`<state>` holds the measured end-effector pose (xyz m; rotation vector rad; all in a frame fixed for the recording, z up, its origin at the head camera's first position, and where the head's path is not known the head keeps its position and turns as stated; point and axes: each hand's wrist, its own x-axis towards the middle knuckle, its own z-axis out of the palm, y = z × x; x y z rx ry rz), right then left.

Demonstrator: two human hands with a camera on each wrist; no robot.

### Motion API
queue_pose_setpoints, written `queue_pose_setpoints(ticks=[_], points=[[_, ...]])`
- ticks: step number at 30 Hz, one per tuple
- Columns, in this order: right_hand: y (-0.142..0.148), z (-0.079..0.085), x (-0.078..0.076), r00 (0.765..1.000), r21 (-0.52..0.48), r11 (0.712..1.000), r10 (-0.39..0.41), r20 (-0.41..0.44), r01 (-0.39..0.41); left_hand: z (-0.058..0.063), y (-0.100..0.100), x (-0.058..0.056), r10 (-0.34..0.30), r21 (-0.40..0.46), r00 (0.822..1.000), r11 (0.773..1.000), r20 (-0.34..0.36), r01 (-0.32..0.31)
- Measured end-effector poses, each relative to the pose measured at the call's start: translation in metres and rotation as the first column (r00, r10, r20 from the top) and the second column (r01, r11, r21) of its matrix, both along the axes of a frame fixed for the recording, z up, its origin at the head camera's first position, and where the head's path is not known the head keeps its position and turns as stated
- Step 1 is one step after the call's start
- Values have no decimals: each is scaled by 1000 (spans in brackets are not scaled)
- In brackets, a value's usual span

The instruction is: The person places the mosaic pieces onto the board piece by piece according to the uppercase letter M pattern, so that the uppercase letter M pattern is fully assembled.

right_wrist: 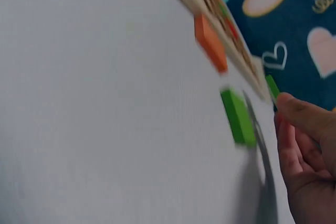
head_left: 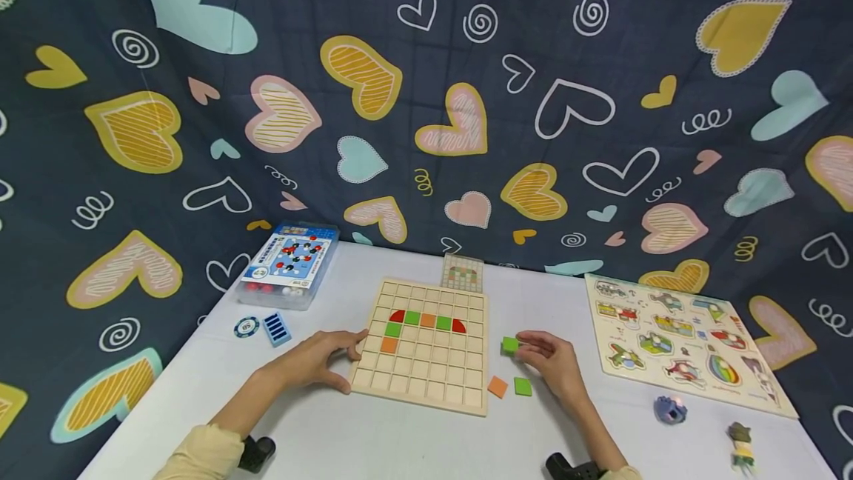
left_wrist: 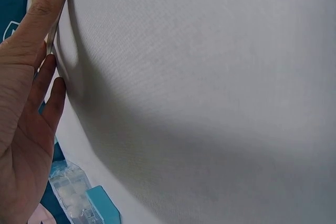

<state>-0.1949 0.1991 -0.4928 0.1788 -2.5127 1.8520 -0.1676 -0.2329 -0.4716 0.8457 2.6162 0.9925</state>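
A square wooden grid board [head_left: 420, 372] lies in the middle of the table, with red quarter-round, green and orange tiles [head_left: 389, 345] set in its cells. My left hand [head_left: 313, 361] rests against the board's left edge, index finger and thumb spread along it. To the right of the board, my right hand [head_left: 552, 365] pinches a green square tile [head_left: 509, 345] between thumb and fingers; the same tile [right_wrist: 272, 87] shows at the fingertips in the right wrist view. Below it on the table lie an orange square tile [head_left: 497, 387] and another green square tile [head_left: 523, 387].
A small pattern card [head_left: 463, 273] stands behind the board. At left are a clear plastic case [head_left: 289, 265], a round chip [head_left: 246, 327] and a blue block [head_left: 276, 329]. At right lie a picture puzzle board [head_left: 680, 339], a purple toy [head_left: 669, 410] and a small figure [head_left: 741, 447].
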Motion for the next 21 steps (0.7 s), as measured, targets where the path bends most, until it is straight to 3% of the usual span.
queue_pose_setpoints(ticks=[14,21], points=[[-64,1,-2,999,-121,992,-22,46,28,1,0,1,-2,-2,1000,1000,-12,2],[-95,3,-1,1000,-74,997,-26,-15,24,1,0,1,-13,7,999,1000,-38,13]])
